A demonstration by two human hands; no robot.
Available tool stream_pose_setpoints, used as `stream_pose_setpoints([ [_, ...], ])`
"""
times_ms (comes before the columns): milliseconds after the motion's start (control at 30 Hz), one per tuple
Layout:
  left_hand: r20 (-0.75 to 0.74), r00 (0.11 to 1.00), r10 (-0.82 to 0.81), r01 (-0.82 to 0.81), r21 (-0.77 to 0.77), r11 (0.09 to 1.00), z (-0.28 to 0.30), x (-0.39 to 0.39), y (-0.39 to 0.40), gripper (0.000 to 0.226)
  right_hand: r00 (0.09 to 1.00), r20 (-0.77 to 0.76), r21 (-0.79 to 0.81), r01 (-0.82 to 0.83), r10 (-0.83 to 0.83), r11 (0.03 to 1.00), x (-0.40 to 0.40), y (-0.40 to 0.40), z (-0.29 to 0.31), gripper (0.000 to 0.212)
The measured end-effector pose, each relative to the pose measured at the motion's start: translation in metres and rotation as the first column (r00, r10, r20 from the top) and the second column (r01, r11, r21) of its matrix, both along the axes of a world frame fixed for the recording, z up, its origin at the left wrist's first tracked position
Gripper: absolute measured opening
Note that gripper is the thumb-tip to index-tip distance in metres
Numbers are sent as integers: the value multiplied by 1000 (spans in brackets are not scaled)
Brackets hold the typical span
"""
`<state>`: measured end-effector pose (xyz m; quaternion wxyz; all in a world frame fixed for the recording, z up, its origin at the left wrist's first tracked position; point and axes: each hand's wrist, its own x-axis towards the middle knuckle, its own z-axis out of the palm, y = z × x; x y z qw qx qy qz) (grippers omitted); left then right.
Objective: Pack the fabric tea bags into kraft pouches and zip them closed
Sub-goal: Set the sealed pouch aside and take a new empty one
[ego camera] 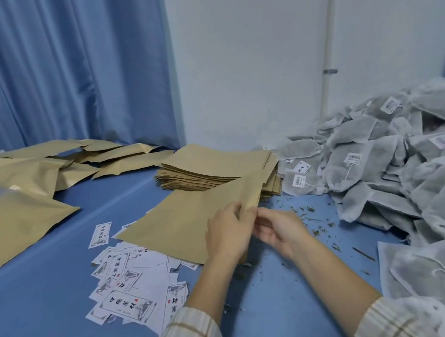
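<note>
A flat, empty kraft pouch (183, 221) lies tilted over the blue table, its right edge lifted. My left hand (228, 234) pinches that edge with thumb on top. My right hand (278, 228) meets it at the same edge, fingertips touching the pouch's mouth. A stack of flat kraft pouches (215, 167) sits just behind. A big heap of grey fabric tea bags (401, 161) with white tags fills the right side. Filled, puffy kraft pouches (15, 215) lie at the left.
White printed labels (125, 280) are scattered under and in front of the held pouch. Loose tea crumbs (316, 224) dot the blue table (37, 320) near my right hand. A blue curtain and white wall close the back.
</note>
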<state>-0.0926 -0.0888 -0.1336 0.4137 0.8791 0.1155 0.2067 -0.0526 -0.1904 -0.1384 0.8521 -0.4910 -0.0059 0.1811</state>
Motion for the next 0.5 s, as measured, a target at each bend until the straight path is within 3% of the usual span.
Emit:
stream_pose_setpoints([
  [233, 55, 994, 98, -76, -312, 947, -4, 7, -13, 26, 998, 44, -29, -48, 49, 998, 3, -1, -8, 13],
  [400, 36, 992, 117, -88, -454, 887, -5, 8, -7, 21, 992, 67, -60, -103, 107, 993, 1, 1, -13, 9],
  [500, 28, 991, 130, -103, -459, 882, -4, 7, -4, 29, 986, 55, -62, -151, 155, 986, -1, 0, -13, 14],
])
